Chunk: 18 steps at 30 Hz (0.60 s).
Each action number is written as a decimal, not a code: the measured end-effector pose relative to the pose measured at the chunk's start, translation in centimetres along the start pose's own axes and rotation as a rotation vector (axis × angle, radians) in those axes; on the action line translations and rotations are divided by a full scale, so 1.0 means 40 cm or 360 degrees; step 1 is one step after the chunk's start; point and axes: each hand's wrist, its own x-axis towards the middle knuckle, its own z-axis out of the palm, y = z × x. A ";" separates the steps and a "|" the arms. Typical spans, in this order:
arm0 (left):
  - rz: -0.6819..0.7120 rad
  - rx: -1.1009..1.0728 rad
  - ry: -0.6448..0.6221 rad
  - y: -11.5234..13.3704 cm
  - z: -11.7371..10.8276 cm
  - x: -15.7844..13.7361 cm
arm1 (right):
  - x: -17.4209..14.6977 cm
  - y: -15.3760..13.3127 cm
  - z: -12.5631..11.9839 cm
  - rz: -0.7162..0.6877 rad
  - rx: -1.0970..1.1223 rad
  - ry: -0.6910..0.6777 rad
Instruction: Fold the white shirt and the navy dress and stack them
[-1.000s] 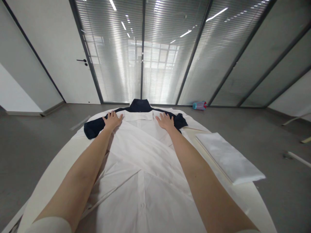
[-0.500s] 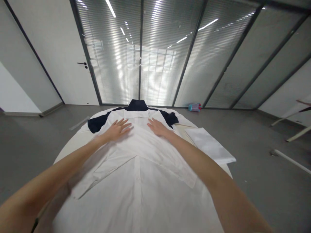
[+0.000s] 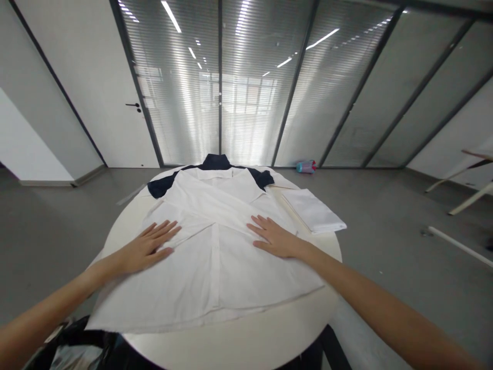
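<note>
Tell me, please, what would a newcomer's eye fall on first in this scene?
A white shirt lies spread, sleeves folded in, over a round white table, with the left hand and right hand pressed flat on it. A dark garment peeks out beyond its collar, and a folded white cloth lies to the right.

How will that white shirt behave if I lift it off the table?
The white shirt is thin, creased cloth lying flat, so it will probably droop. It looks light. Its folded sleeves would likely fall open unless supported.
</note>
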 end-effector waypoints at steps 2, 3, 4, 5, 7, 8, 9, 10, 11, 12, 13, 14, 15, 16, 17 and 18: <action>0.0048 0.0000 -0.0002 0.014 -0.011 -0.029 | -0.057 -0.009 0.001 -0.0003 -0.0058 0.0050; 0.0073 -0.0002 0.0019 0.021 -0.018 -0.041 | -0.082 -0.013 -0.002 -0.0016 -0.0090 0.0079; 0.0091 -0.0003 0.0064 0.029 -0.023 -0.051 | -0.105 -0.017 -0.006 -0.0028 -0.0127 0.0114; 0.0101 -0.0006 0.0127 0.035 -0.028 -0.061 | -0.124 -0.020 -0.011 -0.0035 -0.0172 0.0157; 0.0110 -0.0009 0.0260 0.045 -0.033 -0.073 | -0.154 -0.027 -0.019 -0.0029 -0.0284 0.0255; 0.0117 -0.0004 0.0303 0.049 -0.034 -0.077 | -0.164 -0.030 -0.020 -0.0024 -0.0349 0.0301; 0.0125 0.0011 0.0319 0.051 -0.035 -0.079 | -0.171 -0.033 -0.020 -0.0023 -0.0422 0.0334; 0.0134 0.0034 0.0310 0.052 -0.035 -0.079 | -0.176 -0.037 -0.018 -0.0026 -0.0500 0.0353; 0.0140 0.0062 0.0292 0.053 -0.034 -0.078 | -0.179 -0.041 -0.015 -0.0026 -0.0577 0.0359; 0.0141 0.0087 0.0274 0.054 -0.034 -0.077 | -0.182 -0.045 -0.011 -0.0020 -0.0644 0.0354; 0.0139 0.0104 0.0263 0.055 -0.034 -0.077 | -0.183 -0.050 -0.006 -0.0008 -0.0695 0.0343; 0.0136 0.0114 0.0259 0.058 -0.035 -0.077 | -0.184 -0.054 -0.002 0.0009 -0.0723 0.0328; 0.0132 0.0120 0.0261 0.061 -0.036 -0.078 | -0.186 -0.057 0.001 0.0026 -0.0726 0.0312; 0.0122 0.0129 0.0266 0.067 -0.038 -0.080 | -0.187 -0.058 0.003 0.0044 -0.0703 0.0303; 0.0106 0.0147 0.0276 0.074 -0.040 -0.082 | -0.189 -0.058 0.003 0.0062 -0.0657 0.0303; 0.0084 0.0176 0.0288 0.083 -0.043 -0.084 | -0.192 -0.056 0.000 0.0094 -0.0594 0.0320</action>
